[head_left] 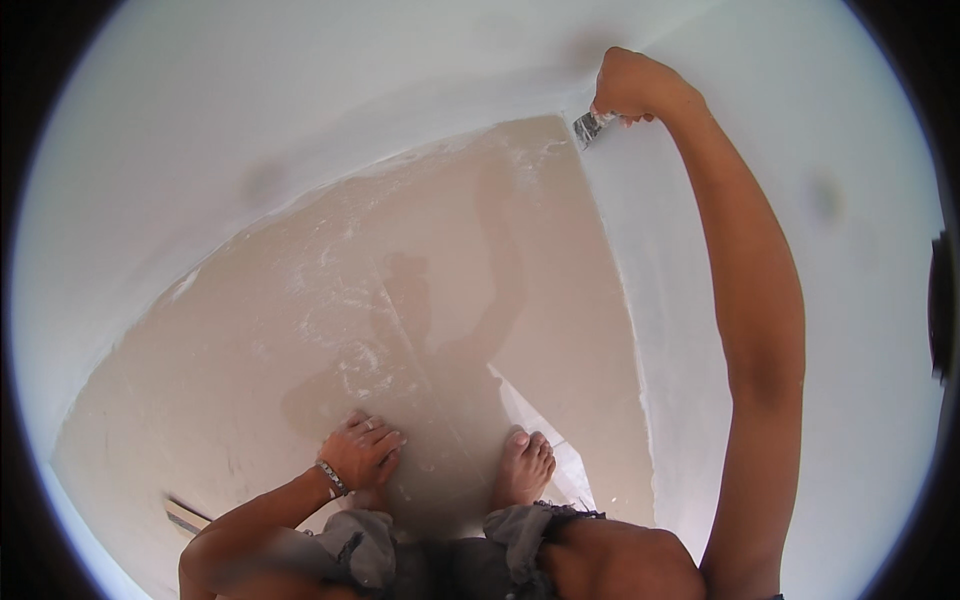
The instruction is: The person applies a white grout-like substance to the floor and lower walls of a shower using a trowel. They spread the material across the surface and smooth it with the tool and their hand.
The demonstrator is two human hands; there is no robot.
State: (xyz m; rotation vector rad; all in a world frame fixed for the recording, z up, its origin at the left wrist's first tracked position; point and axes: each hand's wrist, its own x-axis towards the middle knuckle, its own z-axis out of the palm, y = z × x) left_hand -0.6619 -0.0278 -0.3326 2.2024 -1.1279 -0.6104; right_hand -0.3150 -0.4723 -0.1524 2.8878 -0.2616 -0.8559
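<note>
My right hand (637,85) is stretched far ahead to the corner where two white walls meet. Its fingers are closed round a putty knife (587,129), whose dark, white-smeared blade points down at the foot of the right wall (690,300). Low in front of my left knee hangs my left hand (365,450), wearing a ring and a wrist bracelet. Its fingers are loosely bent and somewhat apart, with nothing visible in them. Beneath both hands spreads the beige floor (540,270), streaked with white dust.
My bare right foot (524,468) stands beside a white sheet-like piece (560,465). A thin strip (186,515) lies on the floor at lower left. The left wall (250,150) curves round the far side. A dark object (940,305) shows at the right rim.
</note>
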